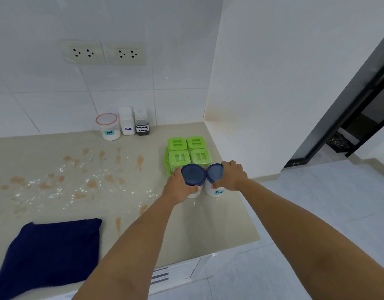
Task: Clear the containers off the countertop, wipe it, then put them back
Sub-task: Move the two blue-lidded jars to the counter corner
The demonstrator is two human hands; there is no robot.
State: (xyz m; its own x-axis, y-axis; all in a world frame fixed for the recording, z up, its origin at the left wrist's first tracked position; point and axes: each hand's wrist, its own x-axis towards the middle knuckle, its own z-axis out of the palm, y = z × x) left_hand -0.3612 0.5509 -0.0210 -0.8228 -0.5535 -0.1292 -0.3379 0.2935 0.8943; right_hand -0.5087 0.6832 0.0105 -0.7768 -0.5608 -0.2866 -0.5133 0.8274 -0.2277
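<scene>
- Containers are seen in three groups on the beige countertop [56, 146] in the head view, which is the only view here.
- Near the right edge, a left blue-lidded jar [192, 175] is grasped by the left hand [178, 188], with the fingers wrapped round its white body.
- Right beside it, lids just about touching, a right blue-lidded jar [215, 173] is gripped the same way by the right hand [232, 178]. A partly hidden blue label is shown on it.
- Whether these two jars are lifted or resting on the counter can't be told, tbh.
- Just behind them, a green-lidded set [189, 151] of four is parked in a green rack.
- Against the back wall, an MSG jar [107, 127], a Salt bottle [127, 124] and a seasoning sauce bottle [142, 125] are lined up side by side.
- Brownish stains [91, 184] and shiny wet specks are spread over the middle of the counter.
- A dark blue cloth [50, 252] is laid flat at the front left.
</scene>
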